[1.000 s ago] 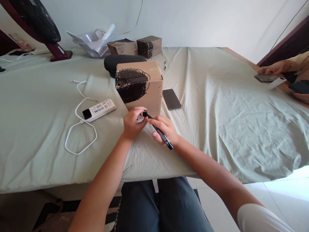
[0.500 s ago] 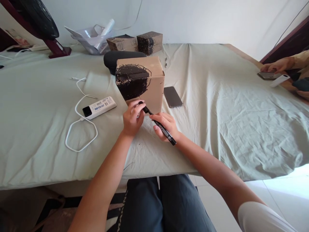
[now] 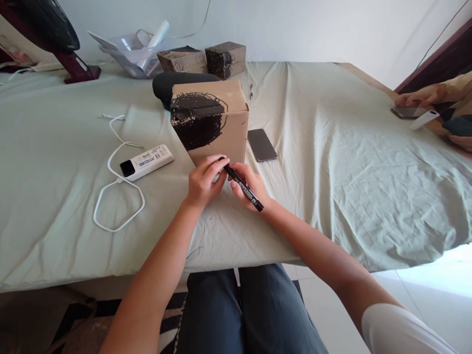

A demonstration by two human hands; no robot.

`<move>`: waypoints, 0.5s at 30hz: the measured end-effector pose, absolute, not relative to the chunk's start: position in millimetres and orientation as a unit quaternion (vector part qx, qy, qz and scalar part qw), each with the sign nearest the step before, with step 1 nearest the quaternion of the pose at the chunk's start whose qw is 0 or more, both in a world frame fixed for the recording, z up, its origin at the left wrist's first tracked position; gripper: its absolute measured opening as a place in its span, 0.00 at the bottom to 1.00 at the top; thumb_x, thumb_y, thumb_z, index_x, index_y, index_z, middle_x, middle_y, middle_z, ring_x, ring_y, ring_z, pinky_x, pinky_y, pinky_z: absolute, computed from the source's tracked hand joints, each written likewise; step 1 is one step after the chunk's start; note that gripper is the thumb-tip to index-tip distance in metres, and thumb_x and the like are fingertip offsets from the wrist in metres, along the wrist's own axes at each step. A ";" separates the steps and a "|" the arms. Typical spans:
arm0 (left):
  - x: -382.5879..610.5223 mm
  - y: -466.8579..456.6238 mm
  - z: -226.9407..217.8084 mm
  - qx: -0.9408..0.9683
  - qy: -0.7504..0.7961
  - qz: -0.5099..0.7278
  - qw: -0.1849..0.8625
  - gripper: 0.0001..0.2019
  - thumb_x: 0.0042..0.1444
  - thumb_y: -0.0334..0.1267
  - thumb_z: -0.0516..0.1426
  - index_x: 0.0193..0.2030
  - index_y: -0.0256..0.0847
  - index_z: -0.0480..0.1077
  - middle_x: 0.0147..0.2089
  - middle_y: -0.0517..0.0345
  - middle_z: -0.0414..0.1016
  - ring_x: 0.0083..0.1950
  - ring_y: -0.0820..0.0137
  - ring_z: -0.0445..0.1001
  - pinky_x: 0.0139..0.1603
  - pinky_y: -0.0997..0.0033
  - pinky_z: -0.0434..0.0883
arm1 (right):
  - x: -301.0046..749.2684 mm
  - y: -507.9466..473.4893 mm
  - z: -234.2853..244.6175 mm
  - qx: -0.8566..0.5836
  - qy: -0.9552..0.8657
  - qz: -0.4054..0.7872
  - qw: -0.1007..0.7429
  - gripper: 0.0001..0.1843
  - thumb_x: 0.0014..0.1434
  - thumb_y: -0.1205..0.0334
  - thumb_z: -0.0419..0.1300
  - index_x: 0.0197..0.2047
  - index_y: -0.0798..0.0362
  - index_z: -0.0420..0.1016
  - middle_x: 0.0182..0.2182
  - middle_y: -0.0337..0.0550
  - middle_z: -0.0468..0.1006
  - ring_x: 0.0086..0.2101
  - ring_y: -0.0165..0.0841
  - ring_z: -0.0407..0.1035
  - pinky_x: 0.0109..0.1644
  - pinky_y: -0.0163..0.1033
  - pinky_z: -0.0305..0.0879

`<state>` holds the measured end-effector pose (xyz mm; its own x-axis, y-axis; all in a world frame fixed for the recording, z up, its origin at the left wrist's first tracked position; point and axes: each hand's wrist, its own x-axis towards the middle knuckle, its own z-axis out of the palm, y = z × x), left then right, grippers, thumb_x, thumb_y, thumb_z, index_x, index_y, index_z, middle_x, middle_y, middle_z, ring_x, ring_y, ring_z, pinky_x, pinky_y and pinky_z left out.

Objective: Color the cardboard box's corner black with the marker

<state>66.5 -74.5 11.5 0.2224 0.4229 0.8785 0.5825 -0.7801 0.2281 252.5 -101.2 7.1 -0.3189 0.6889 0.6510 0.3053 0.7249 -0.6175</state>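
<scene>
A black marker (image 3: 244, 186) lies slanted across my right hand (image 3: 248, 187), which grips its barrel. My left hand (image 3: 203, 182) pinches the marker's upper end, where the cap sits. Both hands meet just in front of a cardboard box (image 3: 212, 123) whose top and near face carry a large black scribbled patch. The box stands on a table under a pale green sheet (image 3: 332, 162).
A dark phone (image 3: 261, 145) lies right of the box. A white remote (image 3: 146, 161) and a looped white cable (image 3: 114, 196) lie to the left. Two smaller scribbled boxes (image 3: 202, 60), a black pad, clear plastic packaging and a fan base stand behind. Another person's hands (image 3: 424, 96) rest at the far right.
My hands have stayed at the box's front. The left fingers have closed further over the marker's upper end, and the marker sits slightly higher and nearer the box.
</scene>
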 end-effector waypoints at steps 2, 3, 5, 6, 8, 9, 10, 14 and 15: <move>72.2 -80.6 13.3 -0.766 -0.324 -0.549 0.084 0.11 0.72 0.38 0.56 0.56 0.46 0.77 0.54 0.49 0.85 0.44 0.66 0.86 0.43 0.66 0.84 | 253.7 -100.8 1.9 -0.306 -0.781 0.202 0.505 0.22 0.76 0.45 0.52 0.64 0.48 0.64 0.41 0.46 0.84 0.35 0.37 0.81 0.38 0.43 0.78; 75.2 -83.7 14.3 -0.760 -0.322 -0.558 0.084 0.11 0.71 0.37 0.56 0.56 0.46 0.77 0.53 0.49 0.85 0.45 0.66 0.86 0.44 0.66 0.84 | 254.2 -100.4 -1.2 -0.302 -0.774 0.207 0.517 0.21 0.76 0.45 0.52 0.63 0.48 0.65 0.41 0.46 0.84 0.35 0.37 0.81 0.39 0.44 0.78; 80.3 -88.5 15.5 -0.753 -0.319 -0.571 0.076 0.12 0.71 0.35 0.55 0.55 0.46 0.77 0.52 0.50 0.85 0.46 0.65 0.86 0.44 0.66 0.83 | 254.5 -98.8 -6.9 -0.297 -0.758 0.218 0.538 0.20 0.75 0.45 0.51 0.61 0.48 0.65 0.39 0.43 0.83 0.34 0.37 0.80 0.38 0.45 0.79; 82.2 -89.8 15.5 -0.753 -0.317 -0.572 0.070 0.12 0.71 0.34 0.54 0.55 0.45 0.76 0.51 0.50 0.85 0.45 0.66 0.86 0.42 0.67 0.83 | 254.3 -97.7 -8.7 -0.297 -0.752 0.223 0.544 0.19 0.75 0.45 0.51 0.60 0.47 0.65 0.38 0.42 0.82 0.34 0.37 0.80 0.37 0.45 0.78; 85.1 -90.3 13.7 -0.755 -0.325 -0.566 0.060 0.15 0.70 0.32 0.52 0.57 0.45 0.75 0.51 0.51 0.86 0.37 0.70 0.84 0.38 0.69 0.81 | 253.4 -95.2 -9.1 -0.302 -0.748 0.227 0.545 0.16 0.75 0.48 0.51 0.59 0.47 0.66 0.37 0.41 0.82 0.32 0.37 0.79 0.35 0.44 0.77; 86.1 -89.6 12.0 -0.753 -0.338 -0.563 0.054 0.16 0.69 0.31 0.52 0.59 0.45 0.74 0.51 0.52 0.86 0.34 0.72 0.83 0.37 0.70 0.80 | 252.9 -94.1 -7.4 -0.308 -0.748 0.226 0.542 0.15 0.75 0.49 0.51 0.58 0.46 0.66 0.37 0.41 0.82 0.32 0.36 0.79 0.34 0.44 0.76; 86.8 -88.6 10.2 -0.749 -0.352 -0.559 0.046 0.18 0.69 0.30 0.52 0.61 0.45 0.73 0.52 0.52 0.87 0.34 0.72 0.83 0.36 0.71 0.80 | 252.9 -93.4 -4.7 -0.314 -0.747 0.223 0.541 0.14 0.74 0.50 0.52 0.57 0.46 0.67 0.37 0.41 0.82 0.32 0.37 0.79 0.34 0.43 0.76; 81.8 -83.1 4.8 -0.744 -0.378 -0.550 0.034 0.25 0.66 0.28 0.51 0.69 0.44 0.66 0.54 0.50 0.87 0.39 0.69 0.85 0.35 0.72 0.77 | 261.9 -92.5 10.5 -0.319 -0.748 0.183 0.553 0.11 0.72 0.52 0.55 0.51 0.46 0.72 0.30 0.38 0.80 0.27 0.35 0.76 0.33 0.42 0.73; 77.2 -81.1 4.9 -0.740 -0.375 -0.556 0.048 0.24 0.66 0.28 0.52 0.68 0.44 0.66 0.53 0.51 0.86 0.35 0.70 0.83 0.33 0.72 0.76 | 266.7 -91.7 14.1 -0.314 -0.746 0.168 0.563 0.10 0.72 0.52 0.55 0.48 0.46 0.73 0.28 0.37 0.78 0.25 0.34 0.74 0.32 0.41 0.71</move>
<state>77.2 -81.1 4.9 0.1000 0.5023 0.8589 0.6090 -0.7135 0.3464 266.7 -91.7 14.1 -0.1698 0.6570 0.7345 0.2792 0.7468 -0.6035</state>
